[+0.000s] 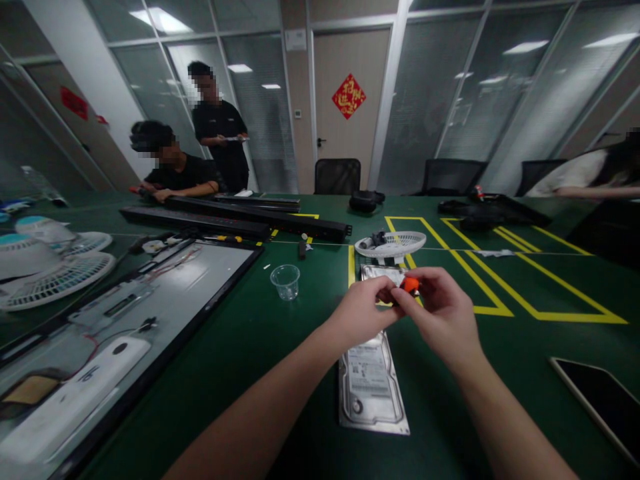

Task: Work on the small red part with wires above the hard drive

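Both hands meet over the table, around a small orange-and-black object [410,286] whose kind I cannot make out. My left hand [365,307] pinches its dark left end between thumb and fingers. Around the orange part curl the thumb and fingers of my right hand [445,310]. Below them a silver hard drive [374,387] lies flat, its far end covered by my hands. Just beyond the hands a second hard drive [373,272] shows partly. To the left stands a clear plastic cup [286,283].
A large open panel [200,280] with a white power strip [80,400] lies left, beside fan grilles [65,287]. A white oval basket [413,245] holds dark parts. A phone [600,407] rests at right. Two people [220,130] are across the table; another person [580,173] sits at right.
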Action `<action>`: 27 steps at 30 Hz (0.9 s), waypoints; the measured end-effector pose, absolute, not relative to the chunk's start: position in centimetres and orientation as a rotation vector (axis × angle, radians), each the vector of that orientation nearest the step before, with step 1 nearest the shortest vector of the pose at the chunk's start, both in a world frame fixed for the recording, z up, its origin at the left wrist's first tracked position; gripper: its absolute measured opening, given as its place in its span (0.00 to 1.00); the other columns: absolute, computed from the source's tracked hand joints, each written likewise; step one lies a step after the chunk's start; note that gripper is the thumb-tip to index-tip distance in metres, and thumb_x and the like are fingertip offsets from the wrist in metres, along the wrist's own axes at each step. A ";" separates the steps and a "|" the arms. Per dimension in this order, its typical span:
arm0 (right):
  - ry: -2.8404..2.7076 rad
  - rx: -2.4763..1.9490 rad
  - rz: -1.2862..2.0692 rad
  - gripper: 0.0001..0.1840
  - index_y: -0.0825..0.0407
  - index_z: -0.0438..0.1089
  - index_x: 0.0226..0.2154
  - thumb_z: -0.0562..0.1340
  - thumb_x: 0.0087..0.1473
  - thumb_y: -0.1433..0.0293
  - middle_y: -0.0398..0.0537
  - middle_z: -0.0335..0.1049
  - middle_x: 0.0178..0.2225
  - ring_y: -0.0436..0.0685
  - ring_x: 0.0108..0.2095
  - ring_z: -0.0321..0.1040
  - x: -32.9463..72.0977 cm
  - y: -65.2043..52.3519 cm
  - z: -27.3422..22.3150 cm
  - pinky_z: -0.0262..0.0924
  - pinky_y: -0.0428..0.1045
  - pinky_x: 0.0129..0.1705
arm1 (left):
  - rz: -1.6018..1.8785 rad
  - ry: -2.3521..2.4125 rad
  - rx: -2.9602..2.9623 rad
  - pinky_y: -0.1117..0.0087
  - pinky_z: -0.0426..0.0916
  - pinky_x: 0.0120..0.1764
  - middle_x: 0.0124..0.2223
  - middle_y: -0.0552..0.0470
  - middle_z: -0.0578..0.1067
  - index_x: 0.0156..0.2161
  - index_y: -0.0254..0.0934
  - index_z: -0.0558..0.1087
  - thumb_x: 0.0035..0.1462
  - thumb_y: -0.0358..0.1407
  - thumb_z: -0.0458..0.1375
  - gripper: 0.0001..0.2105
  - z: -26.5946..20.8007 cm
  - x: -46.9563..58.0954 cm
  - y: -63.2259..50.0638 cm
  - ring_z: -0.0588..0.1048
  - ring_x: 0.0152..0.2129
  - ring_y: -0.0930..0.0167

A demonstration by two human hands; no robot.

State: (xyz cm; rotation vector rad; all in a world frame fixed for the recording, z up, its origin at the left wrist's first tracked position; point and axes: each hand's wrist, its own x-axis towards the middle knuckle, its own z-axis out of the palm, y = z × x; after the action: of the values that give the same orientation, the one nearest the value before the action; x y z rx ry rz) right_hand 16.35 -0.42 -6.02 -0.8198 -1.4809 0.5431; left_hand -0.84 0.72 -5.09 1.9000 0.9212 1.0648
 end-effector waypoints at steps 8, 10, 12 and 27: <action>-1.524 -0.816 0.617 0.14 0.44 0.82 0.54 0.70 0.66 0.65 0.52 0.85 0.50 0.65 0.50 0.83 16.6 -0.8 -6.0 0.79 0.62 0.55 | 1.088 0.934 1.898 0.68 0.73 0.44 0.45 0.47 0.85 0.46 0.34 0.81 0.60 0.32 0.68 0.09 -5.3 -0.8 0.8 0.81 0.41 0.65; -1.508 -0.824 0.586 0.13 0.44 0.81 0.51 0.73 0.64 0.65 0.51 0.84 0.47 0.64 0.46 0.83 16.4 -0.7 -6.1 0.80 0.60 0.52 | 1.094 0.938 1.880 0.69 0.73 0.43 0.44 0.47 0.85 0.47 0.34 0.80 0.59 0.33 0.70 0.12 -5.3 -0.8 0.8 0.81 0.41 0.65; -1.493 -0.822 0.563 0.13 0.44 0.80 0.48 0.76 0.61 0.65 0.50 0.83 0.44 0.62 0.43 0.82 16.2 -0.6 -6.1 0.80 0.58 0.49 | 1.088 0.932 1.888 0.69 0.72 0.42 0.42 0.48 0.85 0.46 0.34 0.81 0.59 0.33 0.69 0.10 -5.4 -0.8 0.8 0.81 0.39 0.66; -1.471 -0.809 0.545 0.15 0.44 0.78 0.46 0.77 0.59 0.64 0.47 0.80 0.41 0.61 0.41 0.80 16.1 -0.4 -6.3 0.79 0.56 0.46 | 1.100 0.934 1.904 0.68 0.73 0.43 0.40 0.48 0.85 0.41 0.34 0.80 0.59 0.33 0.68 0.06 -5.4 -1.0 0.8 0.81 0.38 0.66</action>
State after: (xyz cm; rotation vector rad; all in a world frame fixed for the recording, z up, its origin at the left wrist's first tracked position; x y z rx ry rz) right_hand 16.15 -0.40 -6.28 -0.8086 -1.4715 0.5449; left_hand -0.96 0.82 -5.39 1.9040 0.9344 1.1004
